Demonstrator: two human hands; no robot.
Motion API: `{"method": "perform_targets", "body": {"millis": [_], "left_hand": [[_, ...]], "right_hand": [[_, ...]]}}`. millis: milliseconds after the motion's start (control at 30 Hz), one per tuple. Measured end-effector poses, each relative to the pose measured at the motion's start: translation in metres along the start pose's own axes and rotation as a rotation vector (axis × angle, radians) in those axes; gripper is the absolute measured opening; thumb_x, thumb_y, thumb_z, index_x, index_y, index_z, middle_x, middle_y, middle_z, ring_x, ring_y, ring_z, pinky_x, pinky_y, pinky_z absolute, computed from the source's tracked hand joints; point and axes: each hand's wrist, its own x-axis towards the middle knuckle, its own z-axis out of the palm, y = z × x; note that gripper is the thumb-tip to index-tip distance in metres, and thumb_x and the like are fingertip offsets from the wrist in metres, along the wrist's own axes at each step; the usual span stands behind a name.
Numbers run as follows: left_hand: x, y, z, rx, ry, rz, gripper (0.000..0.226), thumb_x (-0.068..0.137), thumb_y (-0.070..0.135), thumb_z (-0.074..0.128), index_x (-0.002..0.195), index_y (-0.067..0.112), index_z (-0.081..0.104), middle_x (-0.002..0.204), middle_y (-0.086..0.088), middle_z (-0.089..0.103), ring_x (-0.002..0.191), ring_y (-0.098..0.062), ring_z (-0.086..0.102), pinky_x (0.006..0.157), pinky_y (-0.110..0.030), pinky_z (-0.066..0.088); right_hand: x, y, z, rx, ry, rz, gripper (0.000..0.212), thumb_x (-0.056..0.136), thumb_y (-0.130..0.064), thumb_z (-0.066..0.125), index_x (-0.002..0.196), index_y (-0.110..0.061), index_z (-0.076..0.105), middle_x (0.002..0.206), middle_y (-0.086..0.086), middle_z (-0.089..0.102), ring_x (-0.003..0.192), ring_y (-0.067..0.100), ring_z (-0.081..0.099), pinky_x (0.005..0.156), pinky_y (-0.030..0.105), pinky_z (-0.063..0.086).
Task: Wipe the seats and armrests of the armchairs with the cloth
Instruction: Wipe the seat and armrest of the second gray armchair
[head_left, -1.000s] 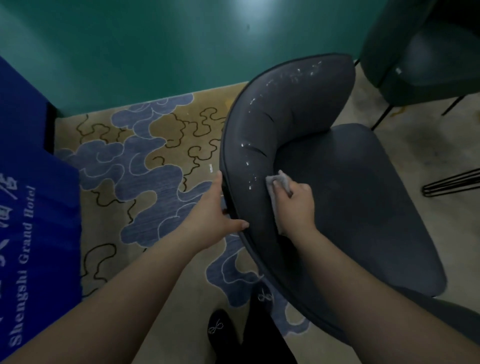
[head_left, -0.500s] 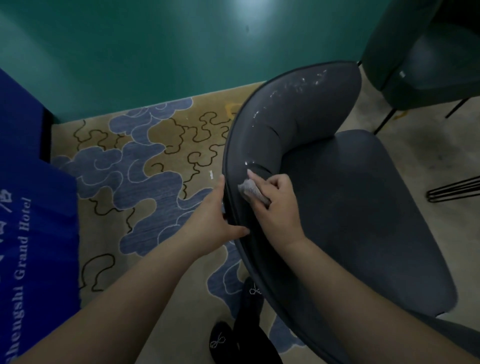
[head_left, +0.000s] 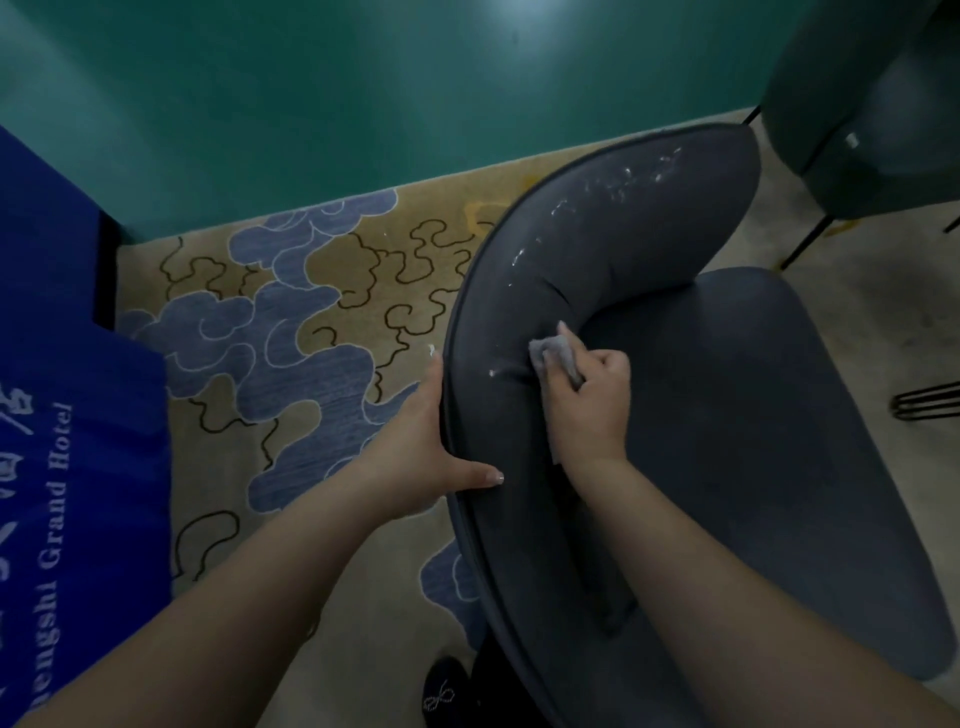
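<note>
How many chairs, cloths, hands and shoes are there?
Chairs: 2, grey chair and green chair
Cloths: 1, cloth
Hands: 2, left hand and right hand
Shoes: 1, shoe
Total: 6

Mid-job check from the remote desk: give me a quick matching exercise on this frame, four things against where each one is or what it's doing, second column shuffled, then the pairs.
Column one:
1. cloth
2. left hand
3. right hand
4. white smears

Column two:
A. rests on the outer rim of the grey armchair
B. spread along the upper backrest, beyond the hands
C. bunched up and pressed to the inner curve of the backrest
D. grips the cloth

Pairs: 1-C, 2-A, 3-D, 4-B
</note>
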Motion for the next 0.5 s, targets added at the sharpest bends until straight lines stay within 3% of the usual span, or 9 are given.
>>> {"method": "perform_targets", "body": {"millis": [100,167,300,433,500], "left_hand": [[0.01,0.006,-0.005,0.012,0.002,-0.008,0.135,0.059,0.027,0.091,0.153,0.036,-0.007,0.148,0.014,0.034,0.129,-0.012,0.045,0.102,-0.031,0.045],[0.014,0.01,-0.008,0.039,0.002,-0.031,0.137,0.059,0.029,0.091,0.153,0.035,-0.008,0.153,0.006,0.032,0.133,-0.016,0.042,0.108,-0.04,0.042],[0.019,0.013,-0.013,0.066,-0.026,-0.053,0.137,0.059,0.032,0.091,0.152,0.039,-0.01,0.155,0.007,0.027,0.137,-0.014,0.036,0.11,-0.04,0.039],[0.024,0.013,-0.015,0.064,-0.043,-0.037,0.139,0.059,0.031,0.091,0.152,0.038,-0.012,0.156,0.006,0.029,0.137,-0.014,0.037,0.11,-0.038,0.039],[0.026,0.012,-0.016,0.071,-0.048,-0.026,0.138,0.06,0.032,0.091,0.152,0.037,-0.012,0.156,0.009,0.027,0.136,-0.011,0.037,0.108,-0.033,0.04]], "right_hand": [[-0.007,-0.011,0.01,0.017,-0.195,-0.247,0.043,0.089,-0.028,0.063,0.131,-0.031,0.055,0.098,-0.003,0.038,0.086,0.004,0.049,0.084,0.011,0.043],[-0.007,-0.007,0.013,-0.045,-0.3,-0.361,0.045,0.088,-0.023,0.065,0.131,-0.031,0.055,0.097,-0.003,0.038,0.085,0.006,0.047,0.082,0.011,0.042],[0.025,-0.001,0.003,-0.029,-0.136,-0.067,0.041,0.089,-0.024,0.066,0.13,-0.027,0.058,0.097,-0.001,0.04,0.08,-0.002,0.047,0.077,0.006,0.042],[0.001,-0.004,0.014,0.006,-0.278,-0.299,0.046,0.087,-0.024,0.066,0.13,-0.035,0.054,0.096,-0.006,0.039,0.083,-0.002,0.048,0.079,0.007,0.042],[0.003,0.0,0.013,-0.017,-0.268,-0.273,0.046,0.088,-0.022,0.066,0.129,-0.039,0.053,0.096,-0.005,0.04,0.083,0.002,0.048,0.081,0.01,0.043]]}}
